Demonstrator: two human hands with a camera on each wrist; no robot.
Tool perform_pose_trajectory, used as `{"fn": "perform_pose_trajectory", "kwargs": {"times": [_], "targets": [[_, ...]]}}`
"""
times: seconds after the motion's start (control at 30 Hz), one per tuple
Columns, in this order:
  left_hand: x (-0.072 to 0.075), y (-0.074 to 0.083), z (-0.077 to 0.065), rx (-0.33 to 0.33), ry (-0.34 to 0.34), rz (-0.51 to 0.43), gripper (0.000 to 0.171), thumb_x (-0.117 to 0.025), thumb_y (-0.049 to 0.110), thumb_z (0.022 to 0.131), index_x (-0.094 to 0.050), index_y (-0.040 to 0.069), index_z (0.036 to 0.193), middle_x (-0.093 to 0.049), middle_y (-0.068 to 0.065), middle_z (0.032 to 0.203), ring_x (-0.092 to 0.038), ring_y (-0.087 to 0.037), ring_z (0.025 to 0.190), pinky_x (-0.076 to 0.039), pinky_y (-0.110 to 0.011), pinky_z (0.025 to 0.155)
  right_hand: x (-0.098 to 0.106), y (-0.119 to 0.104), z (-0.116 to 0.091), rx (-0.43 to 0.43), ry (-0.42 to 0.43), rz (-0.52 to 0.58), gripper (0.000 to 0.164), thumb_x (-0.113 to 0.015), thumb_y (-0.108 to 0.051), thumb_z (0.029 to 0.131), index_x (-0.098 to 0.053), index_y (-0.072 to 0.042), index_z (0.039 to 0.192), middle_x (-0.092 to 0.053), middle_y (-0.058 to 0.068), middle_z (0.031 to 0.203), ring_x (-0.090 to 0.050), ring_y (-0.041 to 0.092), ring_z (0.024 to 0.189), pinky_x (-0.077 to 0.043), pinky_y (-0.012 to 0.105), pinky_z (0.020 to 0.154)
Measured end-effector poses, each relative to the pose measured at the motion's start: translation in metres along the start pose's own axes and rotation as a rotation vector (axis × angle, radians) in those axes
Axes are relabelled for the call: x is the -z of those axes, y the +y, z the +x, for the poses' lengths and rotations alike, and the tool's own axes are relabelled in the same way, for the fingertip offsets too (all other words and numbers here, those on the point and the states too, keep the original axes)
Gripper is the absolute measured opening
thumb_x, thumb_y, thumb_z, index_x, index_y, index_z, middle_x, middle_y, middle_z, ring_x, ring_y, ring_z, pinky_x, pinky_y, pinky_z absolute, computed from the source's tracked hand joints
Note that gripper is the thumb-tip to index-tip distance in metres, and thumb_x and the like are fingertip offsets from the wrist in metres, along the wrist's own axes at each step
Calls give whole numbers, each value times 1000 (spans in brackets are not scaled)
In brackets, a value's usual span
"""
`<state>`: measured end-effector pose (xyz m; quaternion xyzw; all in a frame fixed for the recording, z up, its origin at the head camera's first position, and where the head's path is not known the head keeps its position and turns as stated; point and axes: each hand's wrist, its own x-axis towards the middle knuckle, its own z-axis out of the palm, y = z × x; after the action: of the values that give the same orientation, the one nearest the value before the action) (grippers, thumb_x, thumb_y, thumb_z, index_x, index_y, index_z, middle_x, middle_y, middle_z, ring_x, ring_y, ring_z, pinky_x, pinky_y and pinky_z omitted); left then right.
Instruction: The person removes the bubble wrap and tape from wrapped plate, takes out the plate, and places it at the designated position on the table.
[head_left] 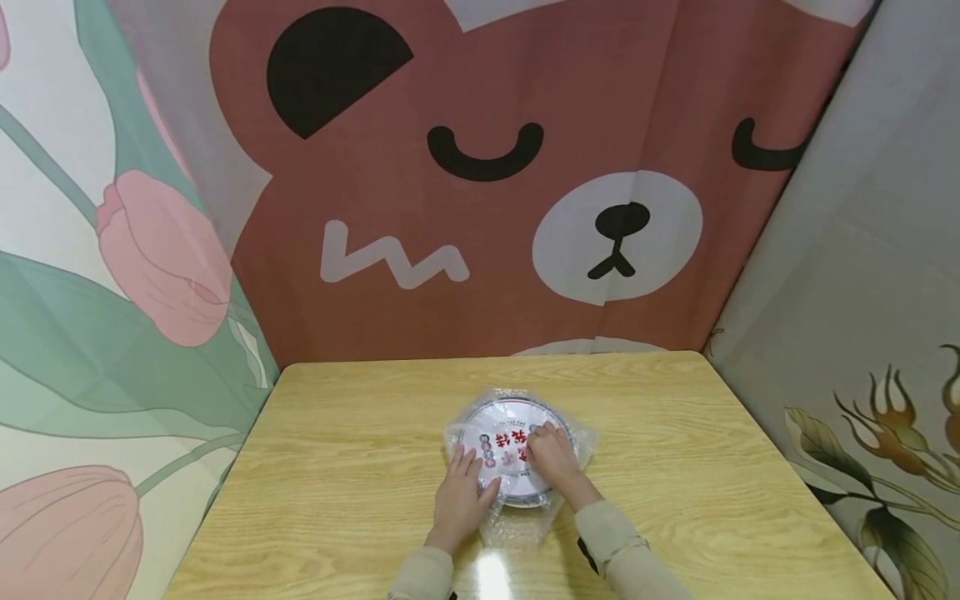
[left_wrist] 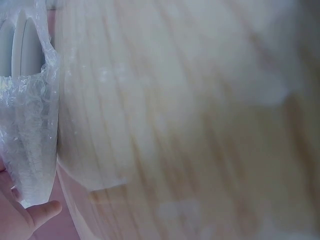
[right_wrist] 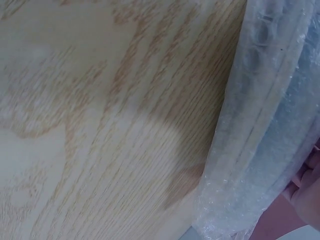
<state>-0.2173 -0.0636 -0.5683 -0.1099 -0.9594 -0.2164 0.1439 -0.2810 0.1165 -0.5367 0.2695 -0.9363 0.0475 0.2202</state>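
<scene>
A stack of round white plates [head_left: 513, 414] with red lettering and a dark rim lies on the table, wrapped in clear bubble wrap [head_left: 517, 529]. Through an opening in the wrap, the left wrist view shows several plate edges [left_wrist: 21, 45]. My left hand [head_left: 459, 498] rests on the near left side of the bundle, fingers spread over the rim and thumb out to the side. On the right part of the top face, my right hand [head_left: 555, 458] pinches the bubble wrap with curled fingers. Its fingertips are mostly hidden in the right wrist view, where wrap covers the stack's side.
The bundle sits on a light wooden table [head_left: 345, 467], around the middle of its width. Behind the table hangs a cloth with a bear print [head_left: 480, 217]. Flower-printed cloths flank it on the left [head_left: 165, 258] and right [head_left: 840, 275].
</scene>
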Motion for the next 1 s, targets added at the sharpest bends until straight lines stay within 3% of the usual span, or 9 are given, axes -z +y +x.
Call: {"fn": "perform_pose_trajectory", "kwargs": {"times": [1.0], "targets": [[-1, -1, 0, -4, 9, -2, 54, -49, 44, 86, -57, -2, 113, -48, -15, 127, -28, -31, 127, -29, -38, 100, 3, 1, -6, -3, 123, 116, 16, -72, -12, 68, -58, -10, 62, -56, 2, 65, -50, 22, 65, -44, 36, 63]]}}
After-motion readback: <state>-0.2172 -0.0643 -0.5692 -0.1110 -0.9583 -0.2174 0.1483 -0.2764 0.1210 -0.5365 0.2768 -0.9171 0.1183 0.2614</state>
